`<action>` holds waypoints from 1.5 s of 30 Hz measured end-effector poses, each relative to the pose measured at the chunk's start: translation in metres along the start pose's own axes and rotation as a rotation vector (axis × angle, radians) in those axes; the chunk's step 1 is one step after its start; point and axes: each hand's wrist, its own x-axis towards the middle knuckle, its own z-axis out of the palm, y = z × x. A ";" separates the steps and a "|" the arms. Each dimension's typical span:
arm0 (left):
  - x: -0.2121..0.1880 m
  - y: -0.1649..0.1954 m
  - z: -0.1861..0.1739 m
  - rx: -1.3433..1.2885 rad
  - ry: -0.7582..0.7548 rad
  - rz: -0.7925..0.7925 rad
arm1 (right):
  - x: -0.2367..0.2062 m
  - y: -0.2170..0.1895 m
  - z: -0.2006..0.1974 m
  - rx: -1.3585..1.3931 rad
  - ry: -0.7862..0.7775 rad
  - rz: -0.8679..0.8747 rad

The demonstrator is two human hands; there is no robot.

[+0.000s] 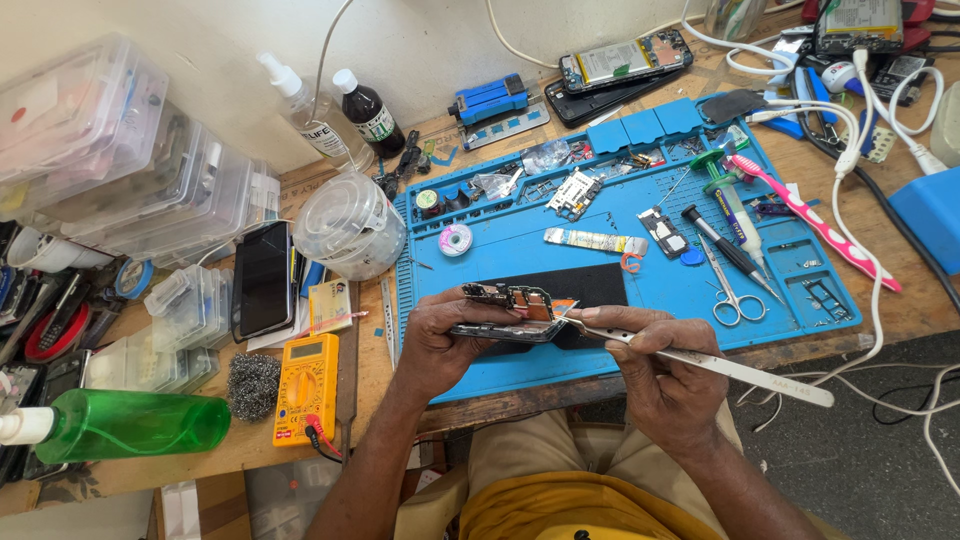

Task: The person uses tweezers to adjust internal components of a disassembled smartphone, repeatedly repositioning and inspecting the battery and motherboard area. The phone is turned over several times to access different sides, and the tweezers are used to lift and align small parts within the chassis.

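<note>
An opened phone (pixel 510 312), circuit boards exposed, is held edge-up above the front edge of a blue work mat (pixel 520 375). The left hand (pixel 440 345) clamps its near end between thumb and fingers. The right hand (pixel 665 375) pinches metal tweezers (pixel 700 358), tips touching the phone. A yellow multimeter (pixel 305 388) lies near the workbench's front edge, left of the mat.

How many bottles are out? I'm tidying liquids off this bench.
3: a green bottle lying at the near left edge, a clear pump bottle and a dark brown bottle by the wall. Clutter may hide others.
</note>
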 end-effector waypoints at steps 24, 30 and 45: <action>0.002 0.000 0.000 -0.015 0.005 0.001 | 0.001 0.000 0.000 0.004 0.008 -0.007; 0.002 -0.002 0.000 0.003 0.006 0.001 | 0.002 0.001 -0.001 -0.035 0.011 -0.001; -0.007 -0.001 0.005 -0.023 0.016 -0.010 | -0.014 -0.001 -0.002 -0.007 0.042 -0.007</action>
